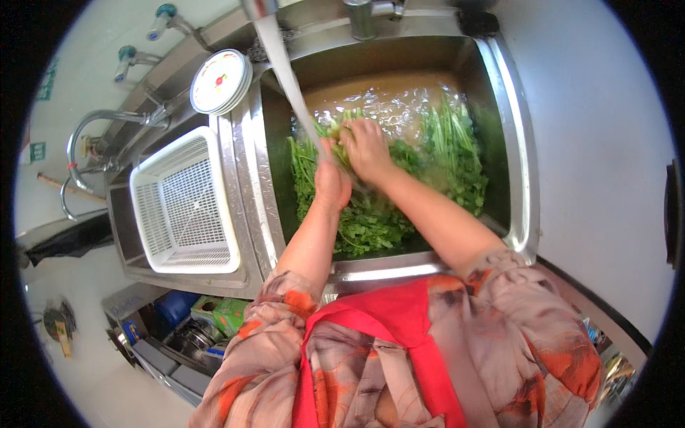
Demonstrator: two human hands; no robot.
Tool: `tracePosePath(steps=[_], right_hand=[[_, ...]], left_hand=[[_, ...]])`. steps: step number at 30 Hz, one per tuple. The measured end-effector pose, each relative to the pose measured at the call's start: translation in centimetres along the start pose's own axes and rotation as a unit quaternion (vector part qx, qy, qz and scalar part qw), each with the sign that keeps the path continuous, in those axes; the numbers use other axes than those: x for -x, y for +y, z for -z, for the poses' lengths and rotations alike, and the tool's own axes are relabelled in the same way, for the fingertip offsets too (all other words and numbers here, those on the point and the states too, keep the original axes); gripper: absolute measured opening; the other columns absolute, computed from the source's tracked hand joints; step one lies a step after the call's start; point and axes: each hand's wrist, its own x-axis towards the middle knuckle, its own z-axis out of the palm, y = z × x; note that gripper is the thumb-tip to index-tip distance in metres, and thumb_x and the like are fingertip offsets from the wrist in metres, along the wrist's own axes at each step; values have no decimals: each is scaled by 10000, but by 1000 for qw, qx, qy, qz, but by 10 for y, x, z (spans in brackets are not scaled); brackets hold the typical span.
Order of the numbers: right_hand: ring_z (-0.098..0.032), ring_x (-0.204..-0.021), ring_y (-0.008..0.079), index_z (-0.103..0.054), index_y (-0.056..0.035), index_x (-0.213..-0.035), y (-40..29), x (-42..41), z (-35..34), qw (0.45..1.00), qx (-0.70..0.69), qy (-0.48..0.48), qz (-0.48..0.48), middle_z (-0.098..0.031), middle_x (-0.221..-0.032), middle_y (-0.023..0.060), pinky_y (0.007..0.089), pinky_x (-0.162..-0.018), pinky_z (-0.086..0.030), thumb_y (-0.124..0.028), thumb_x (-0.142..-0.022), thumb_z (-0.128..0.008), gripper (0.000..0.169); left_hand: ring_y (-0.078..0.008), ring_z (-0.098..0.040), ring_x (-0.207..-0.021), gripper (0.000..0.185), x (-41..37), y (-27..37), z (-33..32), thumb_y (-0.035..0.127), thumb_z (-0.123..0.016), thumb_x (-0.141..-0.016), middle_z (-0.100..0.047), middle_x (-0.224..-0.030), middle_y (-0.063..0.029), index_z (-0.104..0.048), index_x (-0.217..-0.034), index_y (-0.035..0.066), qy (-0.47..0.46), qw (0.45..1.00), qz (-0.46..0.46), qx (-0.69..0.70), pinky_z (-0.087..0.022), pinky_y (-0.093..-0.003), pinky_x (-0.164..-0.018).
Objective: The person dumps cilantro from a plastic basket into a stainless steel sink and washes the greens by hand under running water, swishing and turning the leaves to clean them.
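Leafy green herbs with long stems [369, 230] lie in brownish water in a deep stainless steel sink [522, 139]. Water runs from a metal faucet [259, 7] at the top and falls beside my left hand [332, 179]. My left hand is at the stems on the left side of the sink, its fingers partly hidden by the stream. Close against it, my right hand [366, 150] has its fingers bent over the pale stem ends of a bunch. Another bunch of the greens [455, 155] floats at the sink's right side, apart from both hands.
A white plastic basket [227, 214] sits in the left basin. Stacked plates [220, 83] stand on the metal ledge between basins. A curved faucet [101, 115] and wall taps [126, 61] are at the left. Stored pots [195, 337] lie below the counter.
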Motion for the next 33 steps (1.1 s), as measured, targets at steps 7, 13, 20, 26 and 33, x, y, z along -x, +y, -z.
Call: tracePosePath(steps=[7,13,20,26,33], right_hand=[[-419,-1161,292,-437,-57,-1225,-59,44,-1,992,-87,-45,79,-458,-1231,148,435,-981,-304,-227,-868,-403,397],[-462,-1090,318,-501,-46,-1154,-46,9,4,978,-144,-151,-4,-449,-1234,179,465,-891,-364,-274,-884,-439,359],[-399,-1188,251,-473,-34,-1238,-15,-37,20,934,-100,-309,-150,-408,-1295,206,432,-979,-322,-358,-931,-361,460],[-507,-1065,221,-536,-54,-1189,50,-34,27,807,-457,-271,-258,-534,-1194,97,334,-954,-365,-351,-920,-420,417],[-544,-990,148,-483,-50,-1249,32,-7,32,889,-328,-297,-116,-578,-1119,81,284,-857,-436,-154,-841,-583,433]], left_hand=[[-236,-470,-1096,512,-9,7,34,488,-318,-929,-459,-1228,-94,-326,-1345,190,29,993,12,114,-389,-400,-956],[-270,-365,-1200,519,-19,9,34,480,-327,-927,-397,-1298,-103,-341,-1312,133,29,998,40,25,-320,-460,-997],[-212,-390,-1179,438,-13,6,38,464,-422,-907,-473,-1194,-63,-444,-1185,126,-70,997,14,29,-288,-409,-1011],[-222,-440,-1142,603,-13,13,27,355,-601,-842,-437,-1273,-87,-352,-1307,63,-46,997,46,-33,-354,-381,-952],[-185,-429,-1134,445,-25,-1,42,141,-583,-851,-451,-1242,-107,-423,-1252,32,33,967,-13,-254,-397,-356,-890]])
